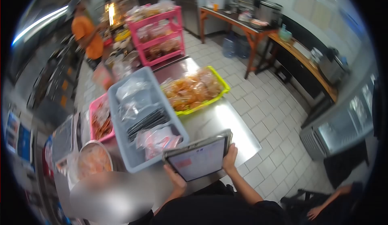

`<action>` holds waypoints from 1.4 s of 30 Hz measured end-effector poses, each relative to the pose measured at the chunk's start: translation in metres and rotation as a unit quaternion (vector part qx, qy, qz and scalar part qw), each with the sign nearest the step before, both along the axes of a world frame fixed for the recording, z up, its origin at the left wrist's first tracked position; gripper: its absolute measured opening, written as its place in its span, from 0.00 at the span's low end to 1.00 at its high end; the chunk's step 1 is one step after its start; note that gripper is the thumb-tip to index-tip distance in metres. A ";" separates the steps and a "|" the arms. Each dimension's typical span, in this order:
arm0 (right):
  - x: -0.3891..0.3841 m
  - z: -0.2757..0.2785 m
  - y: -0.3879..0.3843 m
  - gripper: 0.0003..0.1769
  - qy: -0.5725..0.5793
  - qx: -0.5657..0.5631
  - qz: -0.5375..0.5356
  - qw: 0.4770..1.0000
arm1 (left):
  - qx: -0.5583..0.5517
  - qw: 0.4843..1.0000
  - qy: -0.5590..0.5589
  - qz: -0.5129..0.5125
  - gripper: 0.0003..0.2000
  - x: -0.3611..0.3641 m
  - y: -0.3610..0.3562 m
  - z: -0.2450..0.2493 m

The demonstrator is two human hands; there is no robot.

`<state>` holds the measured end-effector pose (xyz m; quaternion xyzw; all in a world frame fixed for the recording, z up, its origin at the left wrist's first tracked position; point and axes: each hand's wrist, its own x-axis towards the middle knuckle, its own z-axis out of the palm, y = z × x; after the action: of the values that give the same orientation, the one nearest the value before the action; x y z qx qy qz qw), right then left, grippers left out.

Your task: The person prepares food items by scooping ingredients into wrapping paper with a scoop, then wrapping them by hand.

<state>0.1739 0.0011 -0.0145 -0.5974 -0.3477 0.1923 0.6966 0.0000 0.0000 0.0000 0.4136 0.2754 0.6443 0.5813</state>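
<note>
A tablet [199, 160] in a dark case is held up at the front edge of the steel table, its lit screen tilted toward me. My left hand [175, 179] grips its lower left side, and my right hand [230, 158] is closed on its right edge. Just beyond the tablet lies a grey-blue plastic tub [180, 124] with plastic bags, a bundle of black straws [147, 124] and a pink-and-white bag [158, 141] inside. The fingers behind the tablet are partly hidden.
A yellow-green tray [224, 85] of bagged orange food and a pink basket [95, 133] flank the tub. A metal bowl [106, 150] stands left. Behind rises a pink rack [158, 52]. A person in orange [87, 35] stands far left; another person's arm [329, 202] shows lower right.
</note>
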 end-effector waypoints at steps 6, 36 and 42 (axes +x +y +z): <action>0.092 0.008 0.006 0.38 -0.019 -0.270 -0.030 0.962 | -0.134 0.982 0.130 0.019 0.26 0.092 0.063 -0.064; 0.755 -0.411 -0.245 0.11 -0.124 -0.840 -0.083 0.522 | 0.240 0.716 0.568 -0.328 0.19 0.654 0.178 -0.016; 0.919 -0.275 -0.176 0.12 0.126 -0.478 -0.347 0.797 | 0.377 0.585 0.603 -0.390 0.17 0.788 0.253 -0.023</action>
<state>1.0930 -0.1745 -0.2892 -0.9057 0.1093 0.1532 0.3798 0.7883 0.2534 -0.0229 0.9571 0.1069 0.0048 0.2694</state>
